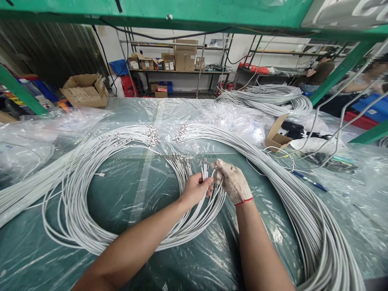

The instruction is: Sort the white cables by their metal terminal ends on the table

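At the coil's (75,212) right side, I saw the left hand (195,188) closed around several cables (205,173), exact number unclear, tips (205,161) above the thumb. The right hand (232,180), gloved, narrowly pinched one cable (214,169). Right of the coil lay one bundle (291,202) and one pen (319,186). Filmed tabletop (118,194) showed inside the coil and between coil and bundle.
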Available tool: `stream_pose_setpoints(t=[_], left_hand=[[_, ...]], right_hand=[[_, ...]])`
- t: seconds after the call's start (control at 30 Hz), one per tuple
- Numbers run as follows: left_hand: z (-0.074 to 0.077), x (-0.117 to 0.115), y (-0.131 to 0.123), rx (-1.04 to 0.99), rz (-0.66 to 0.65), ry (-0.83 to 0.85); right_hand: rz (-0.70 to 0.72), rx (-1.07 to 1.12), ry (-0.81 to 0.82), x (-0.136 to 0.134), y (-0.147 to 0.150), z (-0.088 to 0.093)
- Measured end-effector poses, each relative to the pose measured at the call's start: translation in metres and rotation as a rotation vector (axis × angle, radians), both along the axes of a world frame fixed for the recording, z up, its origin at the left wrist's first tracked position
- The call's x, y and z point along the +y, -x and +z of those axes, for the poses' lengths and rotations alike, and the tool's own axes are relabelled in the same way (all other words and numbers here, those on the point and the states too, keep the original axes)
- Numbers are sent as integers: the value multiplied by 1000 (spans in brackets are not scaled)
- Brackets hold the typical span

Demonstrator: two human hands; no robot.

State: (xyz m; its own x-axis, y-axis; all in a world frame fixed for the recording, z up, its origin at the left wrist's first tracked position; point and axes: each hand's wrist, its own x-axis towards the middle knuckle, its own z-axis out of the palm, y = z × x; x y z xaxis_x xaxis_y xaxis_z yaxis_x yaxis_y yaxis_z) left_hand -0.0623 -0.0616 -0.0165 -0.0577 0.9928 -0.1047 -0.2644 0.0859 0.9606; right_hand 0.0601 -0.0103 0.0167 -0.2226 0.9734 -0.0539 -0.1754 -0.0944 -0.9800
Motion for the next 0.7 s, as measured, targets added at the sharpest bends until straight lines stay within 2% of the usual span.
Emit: stream_pose_setpoints(t=[0.33, 0.47, 0.57, 0.63, 0.7], left_hand=[[-4, 3, 1, 85, -101, -11], [-2, 2, 1, 109, -114, -32], [1, 2, 5, 192, -53, -46], [2, 2, 9, 283, 18, -41], [3, 2, 11, 306, 24, -26]], right_hand=[[10, 6, 22, -1, -5, 2], [-32, -68, -5, -3, -5, 7], [-76, -151, -54, -5, -4, 9], [-71, -135, -92, -4, -3, 6], [-38, -76, -100, -2, -2, 1]])
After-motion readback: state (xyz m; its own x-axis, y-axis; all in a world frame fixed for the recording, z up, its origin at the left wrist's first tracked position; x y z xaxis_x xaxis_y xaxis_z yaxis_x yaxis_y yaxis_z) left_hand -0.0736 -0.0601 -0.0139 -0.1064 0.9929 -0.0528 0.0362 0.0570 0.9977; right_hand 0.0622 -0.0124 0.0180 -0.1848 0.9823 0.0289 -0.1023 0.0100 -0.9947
